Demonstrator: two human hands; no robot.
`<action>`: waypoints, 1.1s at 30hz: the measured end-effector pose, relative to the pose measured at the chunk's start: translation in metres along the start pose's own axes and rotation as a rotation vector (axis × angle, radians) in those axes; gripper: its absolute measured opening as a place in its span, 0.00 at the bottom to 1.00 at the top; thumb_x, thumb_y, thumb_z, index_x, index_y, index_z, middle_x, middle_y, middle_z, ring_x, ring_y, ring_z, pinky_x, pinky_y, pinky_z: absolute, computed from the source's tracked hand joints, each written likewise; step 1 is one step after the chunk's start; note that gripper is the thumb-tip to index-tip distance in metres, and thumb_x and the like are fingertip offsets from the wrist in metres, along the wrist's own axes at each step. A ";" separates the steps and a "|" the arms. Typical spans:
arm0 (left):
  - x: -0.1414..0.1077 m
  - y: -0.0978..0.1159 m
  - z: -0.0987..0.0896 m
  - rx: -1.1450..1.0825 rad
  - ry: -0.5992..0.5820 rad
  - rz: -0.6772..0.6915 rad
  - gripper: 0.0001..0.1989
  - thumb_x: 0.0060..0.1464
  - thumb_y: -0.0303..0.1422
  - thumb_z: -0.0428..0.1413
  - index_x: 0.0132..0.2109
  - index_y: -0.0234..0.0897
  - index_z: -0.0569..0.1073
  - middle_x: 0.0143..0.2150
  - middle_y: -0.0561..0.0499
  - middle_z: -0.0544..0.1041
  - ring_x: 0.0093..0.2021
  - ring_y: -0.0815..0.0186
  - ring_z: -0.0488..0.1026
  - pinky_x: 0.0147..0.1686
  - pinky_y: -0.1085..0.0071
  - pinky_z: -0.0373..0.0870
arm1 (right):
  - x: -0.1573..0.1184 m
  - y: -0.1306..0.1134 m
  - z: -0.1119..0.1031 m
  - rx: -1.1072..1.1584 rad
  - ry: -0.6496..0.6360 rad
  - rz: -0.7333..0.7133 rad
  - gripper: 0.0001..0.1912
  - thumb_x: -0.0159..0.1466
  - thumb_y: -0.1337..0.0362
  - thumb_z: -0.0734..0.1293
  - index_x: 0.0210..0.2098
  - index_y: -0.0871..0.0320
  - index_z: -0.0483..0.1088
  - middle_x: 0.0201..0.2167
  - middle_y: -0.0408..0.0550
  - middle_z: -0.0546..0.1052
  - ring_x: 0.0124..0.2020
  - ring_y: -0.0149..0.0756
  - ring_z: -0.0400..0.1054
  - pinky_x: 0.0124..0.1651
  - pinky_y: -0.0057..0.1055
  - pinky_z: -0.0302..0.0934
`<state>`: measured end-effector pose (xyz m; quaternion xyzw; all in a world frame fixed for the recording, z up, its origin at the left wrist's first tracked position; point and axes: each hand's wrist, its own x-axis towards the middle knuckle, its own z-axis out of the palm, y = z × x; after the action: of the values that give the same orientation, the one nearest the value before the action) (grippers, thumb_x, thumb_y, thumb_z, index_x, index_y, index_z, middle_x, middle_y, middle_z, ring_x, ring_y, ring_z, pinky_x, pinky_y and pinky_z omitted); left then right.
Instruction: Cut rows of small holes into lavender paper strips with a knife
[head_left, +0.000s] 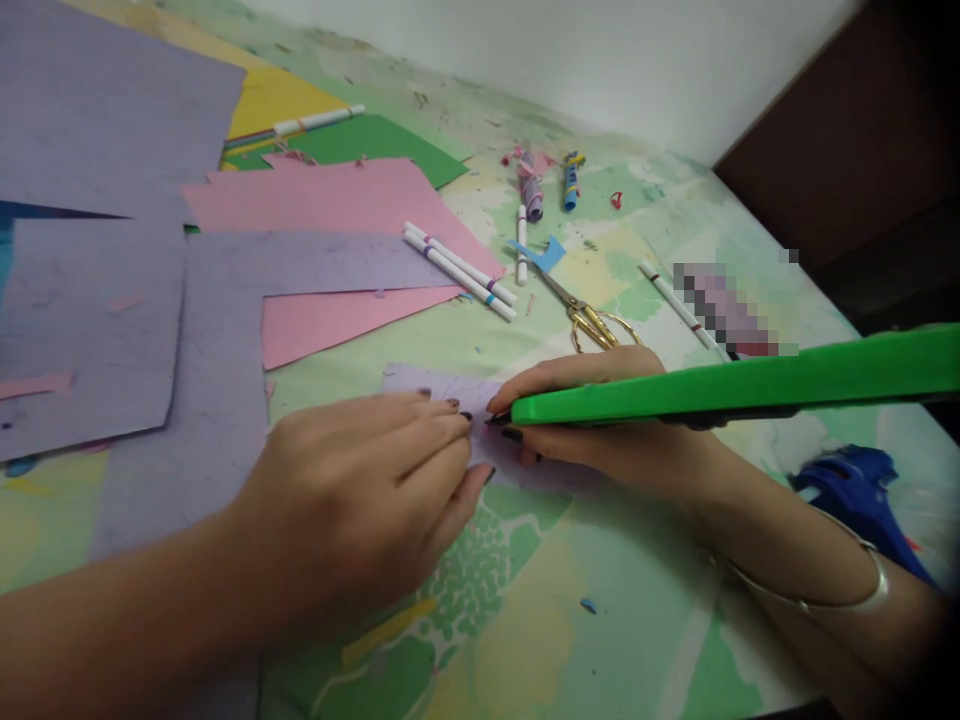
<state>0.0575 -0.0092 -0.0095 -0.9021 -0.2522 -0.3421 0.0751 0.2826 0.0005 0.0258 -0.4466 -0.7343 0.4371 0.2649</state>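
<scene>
Left hand (367, 470) atop small lavender paper (450, 381)

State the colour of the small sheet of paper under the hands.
The sheet is pale purple; it shows best in the head view.

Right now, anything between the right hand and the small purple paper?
Nothing visible: the right hand is at the small purple paper. The left hand covers its left part, beside the right, not between. The long green object hides part of the right hand.
</scene>
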 end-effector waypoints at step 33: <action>-0.002 -0.011 -0.001 0.038 -0.162 0.088 0.18 0.63 0.33 0.51 0.49 0.24 0.79 0.48 0.33 0.82 0.47 0.46 0.81 0.44 0.50 0.83 | 0.004 0.002 0.013 0.073 0.171 0.118 0.06 0.53 0.73 0.69 0.30 0.58 0.74 0.26 0.42 0.81 0.27 0.34 0.77 0.30 0.27 0.71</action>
<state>0.0498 -0.0006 -0.0106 -0.9355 -0.2238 -0.2594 0.0867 0.2716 -0.0008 0.0176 -0.5147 -0.6650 0.4390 0.3165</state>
